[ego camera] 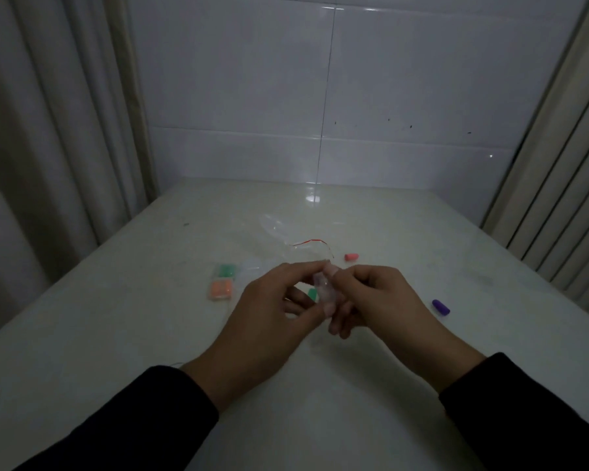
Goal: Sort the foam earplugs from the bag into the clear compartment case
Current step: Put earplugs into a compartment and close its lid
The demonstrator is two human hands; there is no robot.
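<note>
My left hand (pixel 269 311) and my right hand (pixel 371 300) meet above the table's middle. Both pinch a small clear container (pixel 323 288) between thumb and fingertips; it is blurred and its contents are hard to tell. A green earplug (pixel 312 294) lies on the table just under my fingers. A pink earplug (pixel 351 257) lies beyond my right hand, and a purple earplug (pixel 441 306) lies to its right. The clear bag (pixel 286 237) with a red strip lies flat behind my hands. At the left, clear compartments hold green earplugs (pixel 225 270) and orange earplugs (pixel 221 289).
The pale glossy table (pixel 150 334) stands against a white tiled wall (pixel 354 96). Curtains hang along the left side (pixel 48 130) and the right side (pixel 565 164). My dark sleeves (pixel 143 419) cover both forearms near the front edge.
</note>
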